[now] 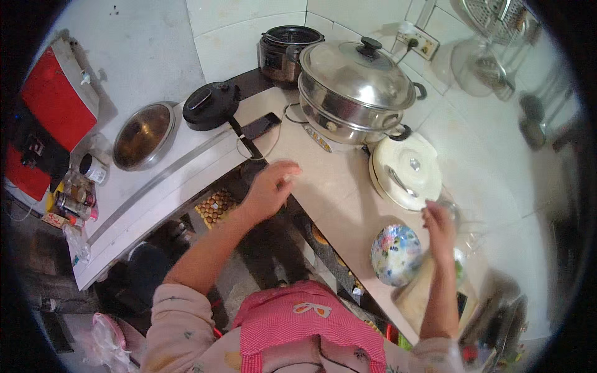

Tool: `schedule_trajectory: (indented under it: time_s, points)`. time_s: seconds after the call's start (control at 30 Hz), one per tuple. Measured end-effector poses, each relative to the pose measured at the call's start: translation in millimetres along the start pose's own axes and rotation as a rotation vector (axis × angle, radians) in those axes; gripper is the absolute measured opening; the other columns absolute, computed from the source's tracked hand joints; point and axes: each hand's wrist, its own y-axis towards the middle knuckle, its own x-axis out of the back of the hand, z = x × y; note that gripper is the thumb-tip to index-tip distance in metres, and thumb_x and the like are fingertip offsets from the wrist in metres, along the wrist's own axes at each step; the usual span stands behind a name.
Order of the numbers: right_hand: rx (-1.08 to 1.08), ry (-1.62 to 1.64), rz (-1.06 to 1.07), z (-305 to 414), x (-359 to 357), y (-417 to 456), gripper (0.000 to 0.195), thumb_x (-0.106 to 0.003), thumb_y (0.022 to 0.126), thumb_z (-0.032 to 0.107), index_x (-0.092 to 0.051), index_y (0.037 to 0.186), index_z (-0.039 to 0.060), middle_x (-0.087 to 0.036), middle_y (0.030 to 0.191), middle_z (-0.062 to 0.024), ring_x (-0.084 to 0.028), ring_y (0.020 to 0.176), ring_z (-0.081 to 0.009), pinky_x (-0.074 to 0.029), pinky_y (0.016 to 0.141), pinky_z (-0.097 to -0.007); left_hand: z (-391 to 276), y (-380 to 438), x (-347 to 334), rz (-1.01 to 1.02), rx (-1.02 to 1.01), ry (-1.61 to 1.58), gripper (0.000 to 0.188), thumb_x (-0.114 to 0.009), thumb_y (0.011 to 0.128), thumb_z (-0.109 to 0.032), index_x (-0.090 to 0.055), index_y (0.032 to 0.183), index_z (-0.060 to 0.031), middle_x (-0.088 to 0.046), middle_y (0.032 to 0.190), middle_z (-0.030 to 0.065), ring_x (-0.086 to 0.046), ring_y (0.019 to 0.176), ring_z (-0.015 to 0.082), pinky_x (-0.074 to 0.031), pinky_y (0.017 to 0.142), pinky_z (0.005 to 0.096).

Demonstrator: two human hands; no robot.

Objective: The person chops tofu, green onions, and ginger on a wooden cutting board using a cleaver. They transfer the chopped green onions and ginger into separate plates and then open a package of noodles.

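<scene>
My left hand [275, 184] hovers above the counter's front edge with its fingers loosely curled; nothing shows in it. At the right, my right hand [437, 221] is blurred beside the white round lid [413, 175], and whether it holds a small thing cannot be told. A silver spoon-like utensil [401, 182] lies on that lid. Just left of my right forearm sits a floral-patterned round item [395, 255]. Farther back stands a large stainless steel steamer pot [347, 109] with its domed lid [354, 74] on. A black smartphone [262, 126] lies left of the pot.
An open electric pressure cooker [284, 56] stands in the back corner, its black lid [211, 106] to the left. A steel bowl [143, 136] leans near the left wall. Jars [74, 205] crowd the far left. Below are trayed eggs [215, 207]. A cutting board [415, 298] lies right.
</scene>
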Motion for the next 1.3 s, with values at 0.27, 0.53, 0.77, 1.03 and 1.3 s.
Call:
schedule_trajectory:
  time_s: [0.27, 0.53, 0.77, 1.03, 1.3]
  points:
    - [0.222, 0.029, -0.058, 42, -9, 163, 0.038, -0.059, 0.088, 0.021, -0.054, 0.123, 0.0066, -0.056, 0.101, -0.0016, -0.052, 0.089, -0.0094, -0.044, 0.072, -0.0248, 34, 135, 65, -0.236, 0.092, 0.041, 0.023, -0.060, 0.082, -0.007, -0.062, 0.105, -0.0020, -0.064, 0.096, 0.0086, -0.060, 0.083, 0.0160, -0.049, 0.074, 0.0290]
    - [0.443, -0.330, -0.246, 29, -7, 316, 0.045, -0.063, 0.086, 0.022, -0.051, 0.126, 0.0047, -0.057, 0.116, -0.0111, -0.052, 0.099, -0.0187, -0.043, 0.085, -0.0310, 77, 261, 80, -0.264, 0.221, 0.207, 0.034, -0.063, 0.084, -0.016, -0.060, 0.115, -0.0027, -0.063, 0.103, 0.0082, -0.058, 0.087, 0.0153, -0.047, 0.078, 0.0290]
    - [-0.031, -0.237, 0.006, 5, -10, 403, 0.059, -0.053, 0.087, 0.053, -0.050, 0.126, 0.0097, -0.055, 0.092, -0.0023, -0.050, 0.078, -0.0121, -0.041, 0.065, -0.0311, 134, 329, 73, 0.005, 0.616, -0.032, 0.039, -0.060, 0.088, -0.026, -0.055, 0.117, -0.0015, -0.060, 0.106, 0.0084, -0.057, 0.089, 0.0164, -0.048, 0.078, 0.0305]
    - [0.010, 0.075, -0.017, -13, -27, 426, 0.032, -0.055, 0.090, 0.027, -0.057, 0.112, 0.0050, -0.049, 0.067, 0.0044, -0.042, 0.051, -0.0043, -0.030, 0.044, -0.0203, 140, 340, 54, -0.144, 0.589, -0.297, 0.016, -0.058, 0.085, -0.014, -0.062, 0.096, -0.0037, -0.061, 0.081, 0.0029, -0.056, 0.074, 0.0130, -0.046, 0.065, 0.0307]
    - [0.117, 0.288, 0.093, 74, 10, 396, 0.039, -0.052, 0.090, 0.022, -0.052, 0.121, -0.0028, -0.058, 0.113, -0.0093, -0.055, 0.102, -0.0164, -0.043, 0.089, -0.0281, 59, 300, 135, -0.204, 0.439, -0.284, 0.013, -0.059, 0.088, -0.019, -0.062, 0.090, -0.0061, -0.061, 0.083, 0.0032, -0.057, 0.077, 0.0135, -0.047, 0.069, 0.0308]
